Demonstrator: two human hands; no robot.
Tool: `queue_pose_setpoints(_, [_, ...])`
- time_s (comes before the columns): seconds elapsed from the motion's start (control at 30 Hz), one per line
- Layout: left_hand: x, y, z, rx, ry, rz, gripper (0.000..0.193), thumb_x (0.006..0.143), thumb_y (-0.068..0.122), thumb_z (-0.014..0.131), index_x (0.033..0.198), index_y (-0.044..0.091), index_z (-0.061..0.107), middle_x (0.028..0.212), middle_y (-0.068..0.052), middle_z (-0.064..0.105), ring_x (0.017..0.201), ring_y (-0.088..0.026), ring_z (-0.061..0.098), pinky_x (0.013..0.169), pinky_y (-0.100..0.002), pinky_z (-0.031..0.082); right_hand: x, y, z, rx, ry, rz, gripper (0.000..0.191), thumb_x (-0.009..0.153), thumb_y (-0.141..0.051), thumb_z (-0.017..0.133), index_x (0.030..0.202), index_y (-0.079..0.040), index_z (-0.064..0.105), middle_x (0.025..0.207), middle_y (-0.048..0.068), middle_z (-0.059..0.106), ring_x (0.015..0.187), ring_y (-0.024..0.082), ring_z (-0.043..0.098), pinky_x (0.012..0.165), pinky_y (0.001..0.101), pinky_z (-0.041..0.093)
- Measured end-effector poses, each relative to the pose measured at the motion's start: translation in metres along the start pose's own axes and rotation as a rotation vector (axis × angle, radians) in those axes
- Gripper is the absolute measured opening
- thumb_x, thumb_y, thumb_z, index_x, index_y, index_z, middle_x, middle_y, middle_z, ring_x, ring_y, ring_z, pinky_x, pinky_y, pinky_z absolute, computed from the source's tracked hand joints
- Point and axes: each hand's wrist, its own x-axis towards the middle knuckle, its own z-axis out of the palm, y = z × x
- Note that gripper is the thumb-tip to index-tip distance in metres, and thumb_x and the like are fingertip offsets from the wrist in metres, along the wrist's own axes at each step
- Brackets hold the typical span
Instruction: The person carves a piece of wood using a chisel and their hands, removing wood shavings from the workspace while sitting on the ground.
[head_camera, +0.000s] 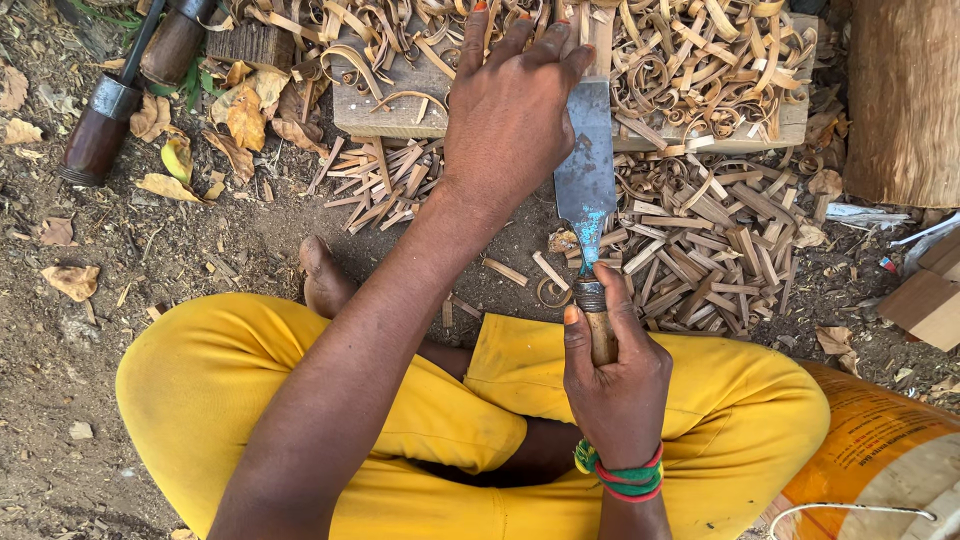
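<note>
Two dark wooden-handled tools (105, 125) lie top left on the dirt ground (60, 360), near dry yellow leaves (245, 115). Heap of curled wood shavings (700, 70) along the top right. Cut flat wooden strips (720, 245) piled below it; a smaller pile (380, 185) further left. Log, probably a tree stump (905, 95), at right edge. Orange plastic sack (870, 450) bottom right. Yellow trousers (300, 400) over crossed legs, bare foot (322, 280) showing. Cardboard scraps (925, 300) at right.

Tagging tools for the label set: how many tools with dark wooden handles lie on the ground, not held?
2. Both lie top left on the dirt: one dark-handled tool with a metal collar, a second tool just right of it. Their working ends run out of frame; more may be hidden.
</note>
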Motion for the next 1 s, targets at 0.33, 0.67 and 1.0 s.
queue_pose_setpoints(0.33, [-0.002,0.000,0.001,0.005,0.000,-0.003,0.050,0.082,0.000,0.069,0.127,0.021,0.072,0.132,-0.007,0.070,0.130,-0.028,0.059,0.123,-0.057,0.022,-0.001,0.004,0.000,0.012,0.010,-0.064,0.043,0.099,-0.015,0.071,0.137,0.001,0.062,0.095,0.013,0.073,0.071,0.006,0.058,0.064,0.0270,0.052])
queue_pose_setpoints(0.67, [-0.003,0.002,-0.002,-0.009,-0.006,-0.007,0.050,0.080,0.001,0.070,0.127,0.020,0.073,0.133,-0.008,0.068,0.131,-0.028,0.058,0.122,-0.057,0.023,-0.001,0.004,0.000,0.010,0.020,-0.072,0.041,0.099,-0.015,0.071,0.136,0.001,0.063,0.100,0.015,0.075,0.068,0.005,0.055,0.062,0.0266,0.051])
queue_pose_setpoints(1.0, [-0.003,0.004,-0.004,-0.043,-0.010,-0.022,0.052,0.079,0.001,0.070,0.127,0.018,0.072,0.134,-0.009,0.068,0.133,-0.028,0.056,0.122,-0.058,0.024,0.011,0.003,-0.014,-0.061,-0.040,0.040,0.042,0.095,-0.015,0.074,0.135,-0.004,0.067,0.062,0.002,0.034,0.057,0.006,0.033,0.048,0.0252,0.033])
